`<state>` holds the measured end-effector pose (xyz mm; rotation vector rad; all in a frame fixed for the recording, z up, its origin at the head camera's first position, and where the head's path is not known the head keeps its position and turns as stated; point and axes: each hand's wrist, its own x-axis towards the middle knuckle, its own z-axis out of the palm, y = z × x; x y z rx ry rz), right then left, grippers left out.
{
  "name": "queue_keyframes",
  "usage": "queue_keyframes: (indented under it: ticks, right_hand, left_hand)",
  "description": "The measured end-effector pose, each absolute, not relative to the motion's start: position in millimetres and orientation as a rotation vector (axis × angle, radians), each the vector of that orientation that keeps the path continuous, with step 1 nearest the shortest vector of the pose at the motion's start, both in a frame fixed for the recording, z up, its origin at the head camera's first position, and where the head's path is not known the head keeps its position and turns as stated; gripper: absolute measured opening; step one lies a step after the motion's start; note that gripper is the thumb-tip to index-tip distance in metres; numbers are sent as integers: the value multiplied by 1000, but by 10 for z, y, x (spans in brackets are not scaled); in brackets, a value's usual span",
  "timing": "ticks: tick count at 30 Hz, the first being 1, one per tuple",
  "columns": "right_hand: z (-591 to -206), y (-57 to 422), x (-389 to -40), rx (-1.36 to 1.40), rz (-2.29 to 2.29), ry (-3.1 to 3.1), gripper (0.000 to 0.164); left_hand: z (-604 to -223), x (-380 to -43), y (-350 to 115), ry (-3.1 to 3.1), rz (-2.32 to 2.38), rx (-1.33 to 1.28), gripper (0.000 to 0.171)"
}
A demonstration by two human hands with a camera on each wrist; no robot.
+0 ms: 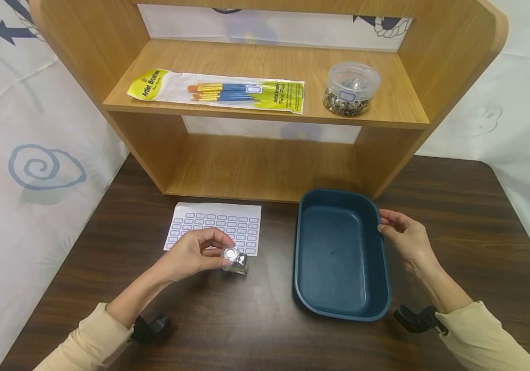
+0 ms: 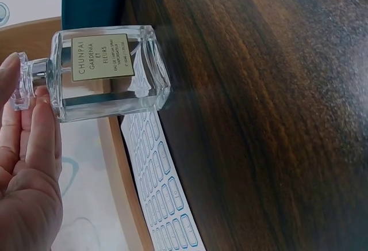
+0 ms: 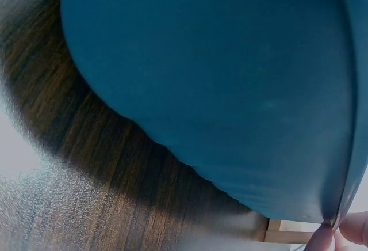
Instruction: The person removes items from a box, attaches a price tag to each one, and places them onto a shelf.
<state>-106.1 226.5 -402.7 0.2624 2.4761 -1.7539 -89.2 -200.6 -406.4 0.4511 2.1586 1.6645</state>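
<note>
Your left hand [image 1: 195, 251] pinches the clear cap [image 2: 23, 94] of the glass perfume bottle [image 2: 103, 61], the label sheet [image 1: 218, 210] just beyond it; your right hand [image 1: 410, 239] pinches the rim [image 1: 387, 273] of the blue tray [image 1: 334, 268] between your hands.

left grip [image 1: 196, 251] pinching, right grip [image 1: 407, 238] pinching, well apart; forearms [image 1: 138, 294] angled inward

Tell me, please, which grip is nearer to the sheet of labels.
Left. The left grip, holding the perfume bottle by its cap, overlaps the sheet of labels in the head view. The right grip is farther, beyond the blue tub, pinching its right rim.
</note>
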Motion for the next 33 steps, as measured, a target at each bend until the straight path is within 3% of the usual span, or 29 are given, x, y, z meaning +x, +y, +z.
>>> queue_keyframes:
  ticks: [16,21,33]
  right_hand:
    - [-4028,2260,-1055,241,-1836,2430,46]
    - [-4027,2265,-1051,239,-1840,2425,46]
    - [-4034,2268,-1057,244,-1847,2407,46]
  left_hand:
    - [-4061,-954,-2130,2136,1719,466,39]
    - [-4044,-1067,-2306,2266,1763,304,38]
    - [-4184,-1303,-2852,2566,1599,-71,52]
